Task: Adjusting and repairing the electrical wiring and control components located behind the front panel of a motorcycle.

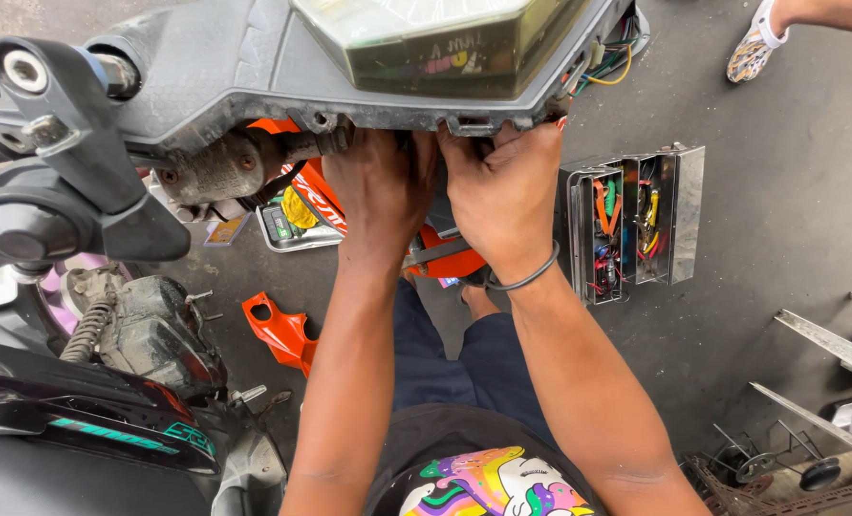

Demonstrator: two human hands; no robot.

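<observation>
Head view, looking down past a scooter's front end. Grey handlebar cover (254, 67) with the instrument cluster (435, 38) fills the top; a bundle of coloured wires (609, 59) hangs out at its right end. Black handlebar grip mount (63, 143) sticks out at left, blocking the floor there. On the concrete floor (779, 239): open metal toolbox (631, 220) with pliers and screwdrivers just right of the hands, an orange fairing piece (280, 330) lower left, metal stand parts (827, 382) at the right edge. Another person's sandalled foot (753, 48) at the top right. Left hand (383, 191) and right hand (504, 191) side by side, fingers curled up under the cover's lower edge, tips hidden; what they grip, cannot tell.
</observation>
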